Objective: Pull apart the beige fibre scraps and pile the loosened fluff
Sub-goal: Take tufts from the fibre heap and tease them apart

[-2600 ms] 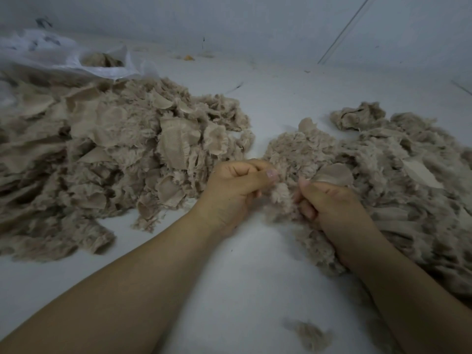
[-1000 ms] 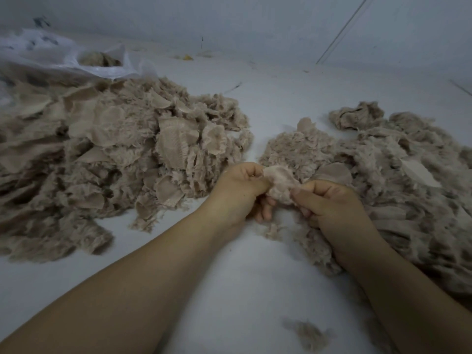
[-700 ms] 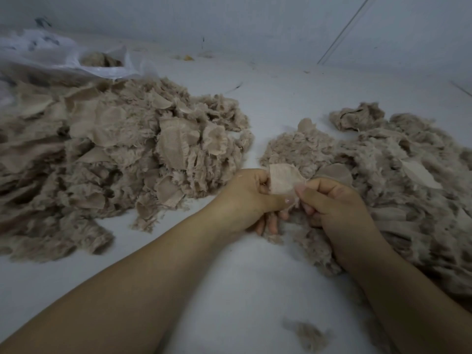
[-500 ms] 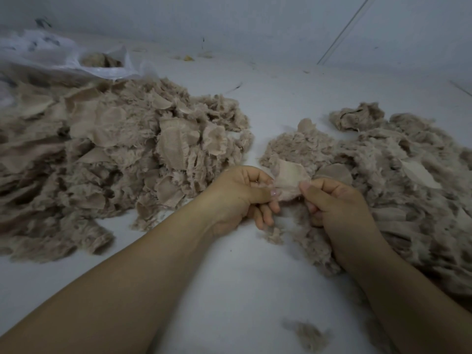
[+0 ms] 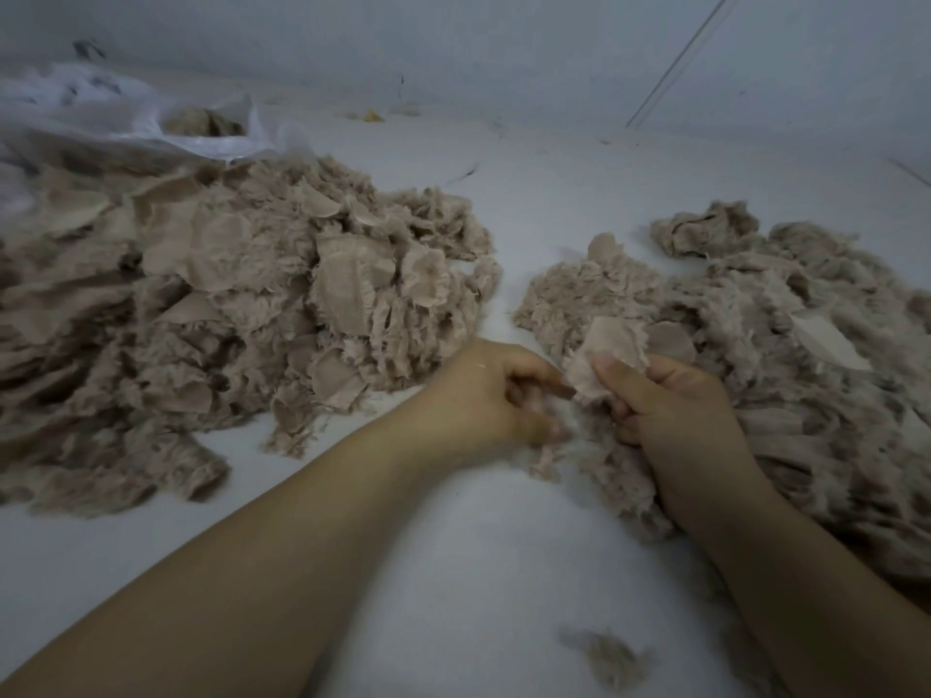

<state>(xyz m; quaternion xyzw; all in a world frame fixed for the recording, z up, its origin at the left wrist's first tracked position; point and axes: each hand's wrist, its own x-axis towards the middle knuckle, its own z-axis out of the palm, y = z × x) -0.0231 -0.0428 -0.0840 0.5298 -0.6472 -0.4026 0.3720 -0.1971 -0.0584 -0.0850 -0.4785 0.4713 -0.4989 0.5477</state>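
Note:
A small beige fibre scrap [image 5: 607,347] is pinched under the thumb of my right hand [image 5: 672,410], just in front of the loosened fluff pile [image 5: 786,355] on the right. My left hand [image 5: 491,395] is beside it with its fingers curled, the fingertips at the scrap's lower left edge pulling on its fibres; that spot is blurred. A big heap of beige scraps [image 5: 226,314] lies to the left of both hands.
A clear plastic bag [image 5: 126,113] holding more scraps lies at the far left behind the heap. One loose tuft [image 5: 612,657] sits near the front. Everything rests on a white surface [image 5: 453,571] that ends at a pale wall.
Both hands lifted one scrap from the fluff pile's edge and turned it. My left hand has now slid down to the scrap's lower left edge while my right keeps hold.

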